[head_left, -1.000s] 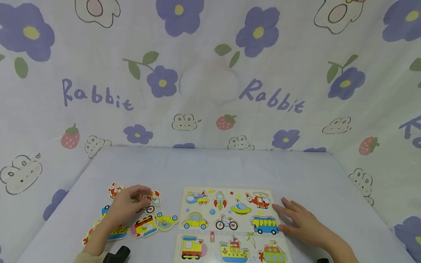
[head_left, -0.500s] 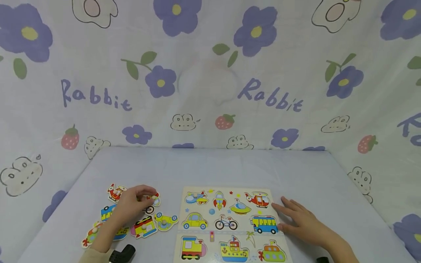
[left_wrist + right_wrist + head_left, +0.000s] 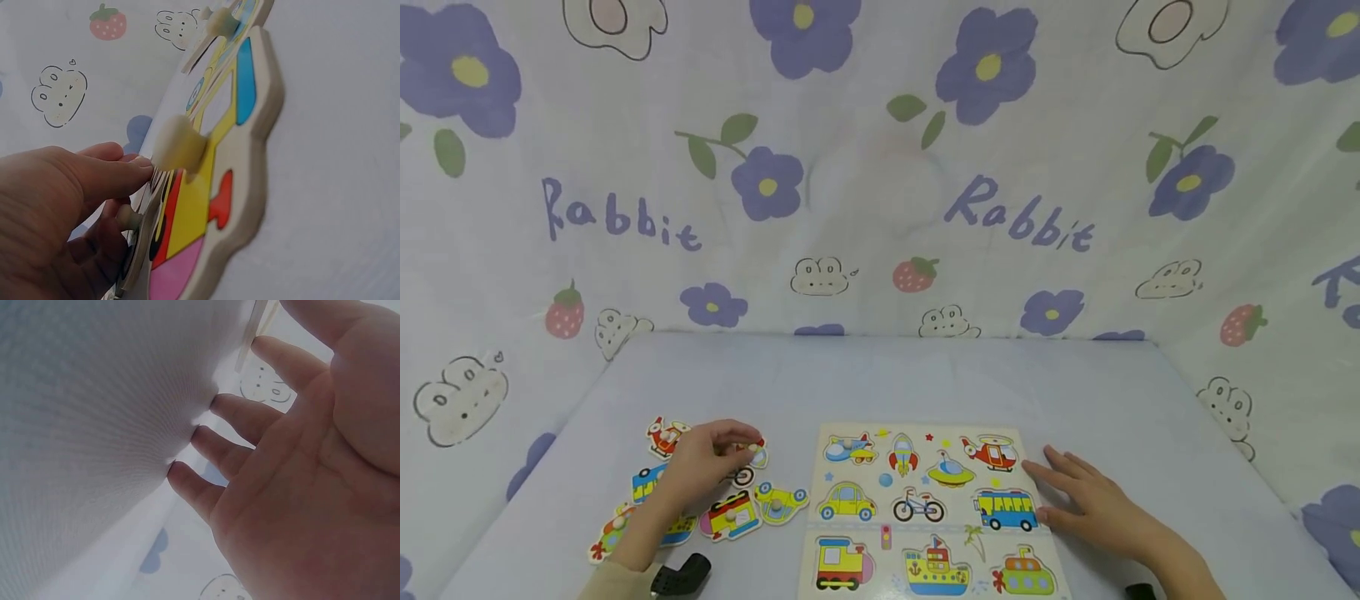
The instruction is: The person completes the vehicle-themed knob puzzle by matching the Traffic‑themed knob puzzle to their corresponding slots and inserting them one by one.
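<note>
My left hand (image 3: 703, 462) reaches over a cluster of knobbed wooden puzzle pieces at the left. Thumb and forefinger pinch at the knob of the rocket piece (image 3: 760, 454), partly hidden by the fingers. The bicycle piece (image 3: 742, 477) shows just under the hand. In the left wrist view the train piece (image 3: 200, 187), with its pale knob, stands large in front of the left hand (image 3: 69, 200). My right hand (image 3: 1086, 504) lies spread at the right edge of the puzzle board (image 3: 917, 533), fingertips pressing the tablecloth in the right wrist view.
Around the left forearm lie the helicopter (image 3: 666, 437), bus (image 3: 646, 483), submarine (image 3: 613, 532), ship (image 3: 679, 531) and car (image 3: 780, 504) pieces. The plane piece (image 3: 850, 448) sits in the board's top left. A patterned cloth (image 3: 880, 167) hangs behind the table.
My left hand has shifted slightly right, its fingers closing in on the rocket piece and uncovering more of the bus and submarine pieces. The right hand has stayed by the board.
</note>
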The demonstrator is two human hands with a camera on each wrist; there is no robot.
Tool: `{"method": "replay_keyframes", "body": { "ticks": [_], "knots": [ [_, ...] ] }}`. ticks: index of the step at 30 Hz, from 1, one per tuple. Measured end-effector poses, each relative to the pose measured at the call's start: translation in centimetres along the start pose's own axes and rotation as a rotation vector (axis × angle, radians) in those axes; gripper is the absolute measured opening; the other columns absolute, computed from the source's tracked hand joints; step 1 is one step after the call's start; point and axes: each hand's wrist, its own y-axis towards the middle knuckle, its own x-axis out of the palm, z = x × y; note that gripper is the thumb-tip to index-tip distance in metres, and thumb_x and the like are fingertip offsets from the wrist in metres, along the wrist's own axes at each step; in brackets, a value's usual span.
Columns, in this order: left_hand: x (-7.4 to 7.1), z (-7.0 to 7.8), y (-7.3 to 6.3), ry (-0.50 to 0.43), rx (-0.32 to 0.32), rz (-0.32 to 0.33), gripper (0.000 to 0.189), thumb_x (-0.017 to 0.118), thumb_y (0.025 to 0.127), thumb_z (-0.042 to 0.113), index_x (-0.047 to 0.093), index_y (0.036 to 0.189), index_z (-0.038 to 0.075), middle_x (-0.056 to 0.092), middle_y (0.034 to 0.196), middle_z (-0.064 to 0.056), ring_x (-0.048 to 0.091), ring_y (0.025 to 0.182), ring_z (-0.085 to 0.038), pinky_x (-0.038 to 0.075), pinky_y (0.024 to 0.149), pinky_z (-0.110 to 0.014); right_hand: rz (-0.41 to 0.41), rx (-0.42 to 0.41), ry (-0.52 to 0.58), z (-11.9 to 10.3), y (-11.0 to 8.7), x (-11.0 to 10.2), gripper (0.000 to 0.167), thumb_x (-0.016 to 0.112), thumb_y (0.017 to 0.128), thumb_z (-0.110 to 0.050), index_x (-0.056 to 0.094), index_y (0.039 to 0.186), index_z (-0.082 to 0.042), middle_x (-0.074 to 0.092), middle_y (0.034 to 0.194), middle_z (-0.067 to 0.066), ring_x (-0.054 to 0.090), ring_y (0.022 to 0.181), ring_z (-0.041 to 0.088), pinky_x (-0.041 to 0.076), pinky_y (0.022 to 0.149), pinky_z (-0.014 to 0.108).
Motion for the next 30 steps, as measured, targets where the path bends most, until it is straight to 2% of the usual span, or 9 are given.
{"method": "replay_keyframes", "body": {
  "ticks": [6,14,22,30],
  "knots": [
    [0.14,-0.16,0.06,-0.015,-0.038,-0.034,0.012,0.076,0.088,0.014,0.074,0.1,0.017,0.071,0.09,0.006,0.062,0.071,-0.015,0.049,0.061,-0.028,-0.011,0.015,-0.007,0.33,-0.2,0.22,0.073,0.068,0.083,-0.059,0.051,0.145,-0.025,0.027,0.156,0.02,0.016,0.139,0.053,0.022,0.095,0.076],
    [-0.19,0.1,0.61,-0.03,-0.044,-0.045,0.012,0.077,0.088,0.016,0.074,0.1,0.016,0.073,0.09,0.007,0.065,0.074,-0.016,0.049,0.06,-0.028,0.011,0.032,-0.026,0.3,-0.34,0.23,0.074,0.068,0.082,-0.06,0.052,0.145,-0.025,0.028,0.156,0.02,0.016,0.139,0.053,0.021,0.095,0.077],
    [-0.73,-0.32,0.55,-0.052,-0.069,-0.023,0.016,0.079,0.085,0.019,0.074,0.099,0.016,0.073,0.089,0.006,0.067,0.078,-0.016,0.049,0.061,-0.028,-0.001,0.031,-0.021,0.0,-0.14,0.25,0.074,0.067,0.082,-0.06,0.051,0.145,-0.027,0.027,0.157,0.019,0.015,0.14,0.052,0.021,0.095,0.077],
    [-0.63,-0.7,0.45,-0.067,-0.074,-0.018,0.019,0.08,0.085,0.023,0.073,0.1,0.016,0.073,0.089,0.006,0.068,0.081,-0.015,0.051,0.065,-0.029,-0.008,0.032,-0.027,-0.1,0.02,0.02,0.074,0.066,0.083,-0.062,0.051,0.145,-0.026,0.027,0.157,0.018,0.014,0.14,0.052,0.019,0.096,0.076]
  ]
}}
